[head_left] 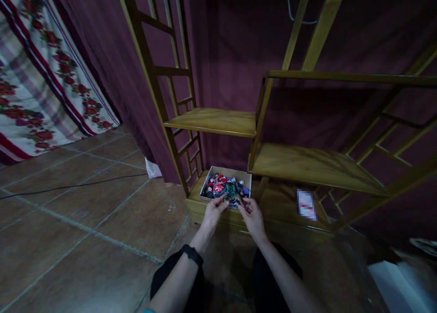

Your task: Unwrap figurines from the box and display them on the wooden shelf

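Observation:
An open cardboard box stands on the lowest shelf board, full of small colourful toy figures, with red, white, blue and green among them. At its front edge, my left hand and my right hand hold a dark green and brown toy figure between them. Both sets of fingers are pinched on its two ends. Its exact shape is too small and dark to make out. My fingers and the toy cover part of the box's front wall.
A wooden shelf unit surrounds the box, with one board above it and another shelf board higher to the right. A pixelated white packet lies on the lower board. A black cable crosses the tiled floor at left.

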Demonstrator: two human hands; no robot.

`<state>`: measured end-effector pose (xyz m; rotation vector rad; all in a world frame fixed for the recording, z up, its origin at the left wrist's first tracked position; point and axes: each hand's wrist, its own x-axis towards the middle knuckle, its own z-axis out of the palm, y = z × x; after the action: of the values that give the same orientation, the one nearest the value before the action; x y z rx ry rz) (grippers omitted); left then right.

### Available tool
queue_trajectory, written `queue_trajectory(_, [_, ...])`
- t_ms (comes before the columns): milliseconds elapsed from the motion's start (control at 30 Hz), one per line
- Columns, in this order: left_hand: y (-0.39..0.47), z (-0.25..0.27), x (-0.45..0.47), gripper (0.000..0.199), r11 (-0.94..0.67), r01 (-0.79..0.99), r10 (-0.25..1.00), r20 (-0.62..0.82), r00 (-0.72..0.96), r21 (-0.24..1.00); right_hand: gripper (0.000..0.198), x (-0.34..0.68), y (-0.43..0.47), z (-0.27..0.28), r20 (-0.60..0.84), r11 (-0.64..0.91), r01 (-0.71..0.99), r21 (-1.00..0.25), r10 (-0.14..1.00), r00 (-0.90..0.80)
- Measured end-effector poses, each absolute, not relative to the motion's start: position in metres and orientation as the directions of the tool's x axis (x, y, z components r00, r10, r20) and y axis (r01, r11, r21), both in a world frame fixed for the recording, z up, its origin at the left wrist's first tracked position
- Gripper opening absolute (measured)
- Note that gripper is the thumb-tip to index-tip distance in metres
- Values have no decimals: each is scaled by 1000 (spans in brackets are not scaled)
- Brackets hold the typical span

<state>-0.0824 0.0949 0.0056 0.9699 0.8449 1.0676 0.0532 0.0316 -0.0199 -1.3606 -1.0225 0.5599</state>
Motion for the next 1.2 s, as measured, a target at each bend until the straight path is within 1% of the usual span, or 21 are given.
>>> queue_trajectory(133, [88, 13, -82, 47, 122, -272, 973, -61, 222, 954, 31, 56, 33, -22, 214, 160, 151, -975, 852, 477])
queue_trajectory(267, [83, 17, -82, 50, 103, -235, 972, -48, 232, 967, 32, 57, 36, -25, 184, 179, 55, -982, 864, 468])
queue_trajectory(367, [81, 15, -81, 50, 51, -192, 970, -2, 245, 980, 34, 57, 39, -29, 178, 213, -19, -977, 860, 479])
queue_trajectory(467, [80, 10, -81, 41, -55, -109, 970, 79, 232, 993, 36, 57, 42, -33, 166, 234, -76, -969, 850, 499])
queue_trajectory(533, [79, 8, -82, 29, -158, -24, 963, 159, 217, 987, 37, 57, 43, -36, 149, 234, -108, -966, 849, 506])
queue_trajectory(600, [76, 8, -84, 19, -263, 74, 944, 241, 225, 962, 37, 58, 43, -36, 132, 230, -133, -964, 848, 513])
queue_trajectory(700, [73, 13, -86, 16, -346, 175, 917, 293, 272, 922, 35, 58, 43, -33, 136, 226, -124, -966, 856, 499])
queue_trajectory(867, [72, 25, -88, 15, -422, 240, 881, 333, 337, 874, 33, 59, 42, -27, 154, 217, -85, -972, 872, 464])
queue_trajectory(1033, [69, 33, -91, 15, -538, 323, 818, 391, 421, 778, 34, 57, 38, -25, 130, 219, -156, -963, 887, 442])
queue_trajectory(1100, [63, 35, -91, 18, -582, 375, 795, 408, 449, 722, 36, 56, 36, -22, 127, 220, -168, -961, 890, 437])
queue_trajectory(1200, [53, 38, -91, 23, -658, 491, 748, 421, 512, 572, 37, 56, 34, -18, 128, 208, -145, -967, 894, 429])
